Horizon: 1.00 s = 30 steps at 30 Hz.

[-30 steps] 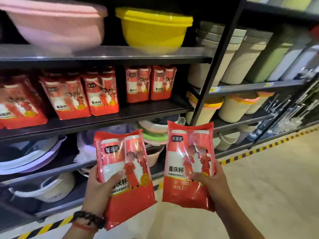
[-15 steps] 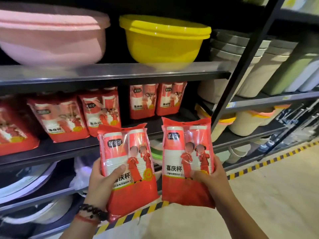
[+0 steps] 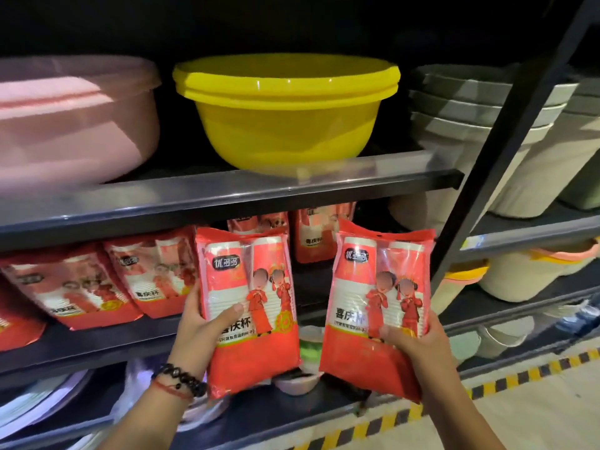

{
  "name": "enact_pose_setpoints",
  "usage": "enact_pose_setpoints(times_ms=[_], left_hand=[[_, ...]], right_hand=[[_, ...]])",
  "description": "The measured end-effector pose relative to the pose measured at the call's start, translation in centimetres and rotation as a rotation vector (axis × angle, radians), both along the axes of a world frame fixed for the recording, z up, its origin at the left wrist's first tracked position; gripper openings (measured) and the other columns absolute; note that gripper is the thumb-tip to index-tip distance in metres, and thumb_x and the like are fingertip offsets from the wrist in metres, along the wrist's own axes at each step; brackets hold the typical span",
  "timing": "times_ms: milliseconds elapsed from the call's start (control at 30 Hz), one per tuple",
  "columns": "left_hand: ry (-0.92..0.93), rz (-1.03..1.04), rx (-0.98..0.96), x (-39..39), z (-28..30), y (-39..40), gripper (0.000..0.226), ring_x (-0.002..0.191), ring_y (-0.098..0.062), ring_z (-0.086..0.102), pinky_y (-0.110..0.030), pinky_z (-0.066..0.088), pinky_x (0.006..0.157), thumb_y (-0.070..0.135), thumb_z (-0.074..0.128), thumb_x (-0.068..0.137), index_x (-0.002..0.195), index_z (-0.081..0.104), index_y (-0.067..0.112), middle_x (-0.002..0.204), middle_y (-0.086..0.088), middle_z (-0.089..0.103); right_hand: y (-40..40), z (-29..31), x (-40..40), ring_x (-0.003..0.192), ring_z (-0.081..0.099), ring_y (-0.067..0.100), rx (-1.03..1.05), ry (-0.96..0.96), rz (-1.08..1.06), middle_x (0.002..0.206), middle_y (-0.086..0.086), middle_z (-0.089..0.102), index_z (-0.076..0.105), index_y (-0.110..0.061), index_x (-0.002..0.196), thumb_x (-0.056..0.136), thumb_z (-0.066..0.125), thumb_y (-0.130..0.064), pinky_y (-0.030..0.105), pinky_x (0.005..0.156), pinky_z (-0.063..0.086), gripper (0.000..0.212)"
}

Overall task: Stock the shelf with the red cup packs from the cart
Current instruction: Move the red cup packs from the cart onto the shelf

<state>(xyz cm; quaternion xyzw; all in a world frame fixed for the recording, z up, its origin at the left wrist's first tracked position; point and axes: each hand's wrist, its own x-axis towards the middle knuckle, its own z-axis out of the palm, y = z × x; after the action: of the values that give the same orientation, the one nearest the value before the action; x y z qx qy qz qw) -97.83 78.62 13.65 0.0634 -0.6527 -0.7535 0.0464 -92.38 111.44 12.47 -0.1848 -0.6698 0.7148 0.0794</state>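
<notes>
- Red cup packs are up in front of the shelf right now: the left pack (image 3: 250,306) is sitting upright in the left hand (image 3: 198,323), thumb lying across its front and fingers wrapping behind.
- Matching it, the right pack (image 3: 380,306) is riding in the right hand (image 3: 418,345), thumb pressing on the lower front, fingers curling round the edge.
- Both packs are hanging in the air just before the middle shelf (image 3: 97,342), not yet resting on it.
- Behind them, stocked packs (image 3: 107,287) are already leaning in a row on that board, and two more (image 3: 319,235) are standing further back.
- Between those groups a dark gap is showing, right behind the held packs.
- So, by my reading, the placing step is underway: carrying looks done, setting down is not.
- Next move, I'd say, is calling for a forward push under the upper shelf (image 3: 227,196), which is carrying the yellow basin (image 3: 285,115) and pink basin (image 3: 71,125).
- Headroom looks tight, so tipping the tops back a touch should help them clear that edge.
- Whichever goes first, its bottom edge should be landing on the board before the fingers let go.
- The cart isn't appearing anywhere in view.
</notes>
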Motion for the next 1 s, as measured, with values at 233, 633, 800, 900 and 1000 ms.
enact_pose_setpoints(times_ms=[233, 633, 800, 900, 1000], left_hand=[[0.010, 0.031, 0.045, -6.5, -0.5, 2.0, 0.105, 0.094, -0.027, 0.070, -0.044, 0.058, 0.085, 0.034, 0.097, 0.032, 0.124, 0.054, 0.008, 0.109, -0.014, 0.072], [-0.132, -0.052, 0.038, -12.4, -1.6, 2.6, 0.023, 0.078, -0.019, 0.074, -0.032, 0.060, 0.074, 0.005, 0.088, 0.058, 0.076, 0.076, -0.003, 0.090, -0.016, 0.075], [-0.293, 0.035, -0.011, -14.3, -3.4, 1.9, 0.010, 0.070, -0.015, 0.073, -0.034, 0.057, 0.078, -0.016, 0.066, 0.077, 0.075, 0.069, -0.006, 0.077, -0.008, 0.076], [-0.251, 0.062, -0.031, -15.2, -4.4, 1.3, 0.028, 0.082, -0.016, 0.073, -0.031, 0.051, 0.083, -0.011, 0.074, 0.072, 0.098, 0.065, -0.006, 0.082, -0.005, 0.077], [-0.212, 0.052, -0.118, -15.4, -4.6, 1.4, 0.029, 0.089, -0.020, 0.069, -0.029, 0.054, 0.083, -0.011, 0.075, 0.072, 0.093, 0.067, 0.007, 0.079, 0.004, 0.077]], right_hand=[[3.5, 0.9, -7.1, 0.092, 0.073, 0.015, 0.046, 0.084, 0.150, 0.104, -0.004, 0.074, 0.053, -0.027, 0.122, 0.036, 0.090, -0.041, 0.032, 0.070, 0.060, 0.094], [5.1, -0.9, -12.1, 0.094, 0.073, 0.021, 0.044, 0.120, 0.125, 0.111, 0.002, 0.072, 0.053, -0.029, 0.124, 0.045, 0.090, -0.027, 0.045, 0.078, 0.060, 0.087], [5.1, -2.3, -13.6, 0.097, 0.072, 0.023, 0.088, 0.133, 0.167, 0.113, 0.004, 0.071, 0.052, -0.025, 0.126, 0.048, 0.092, -0.024, 0.047, 0.080, 0.060, 0.088], [4.8, -2.9, -14.5, 0.095, 0.073, 0.020, 0.130, 0.150, 0.186, 0.111, 0.003, 0.071, 0.051, -0.020, 0.127, 0.049, 0.091, -0.019, 0.038, 0.076, 0.061, 0.087], [4.5, -3.8, -15.6, 0.094, 0.073, 0.018, 0.149, 0.159, 0.216, 0.109, 0.002, 0.072, 0.054, -0.025, 0.122, 0.050, 0.091, -0.018, 0.034, 0.075, 0.059, 0.081]])
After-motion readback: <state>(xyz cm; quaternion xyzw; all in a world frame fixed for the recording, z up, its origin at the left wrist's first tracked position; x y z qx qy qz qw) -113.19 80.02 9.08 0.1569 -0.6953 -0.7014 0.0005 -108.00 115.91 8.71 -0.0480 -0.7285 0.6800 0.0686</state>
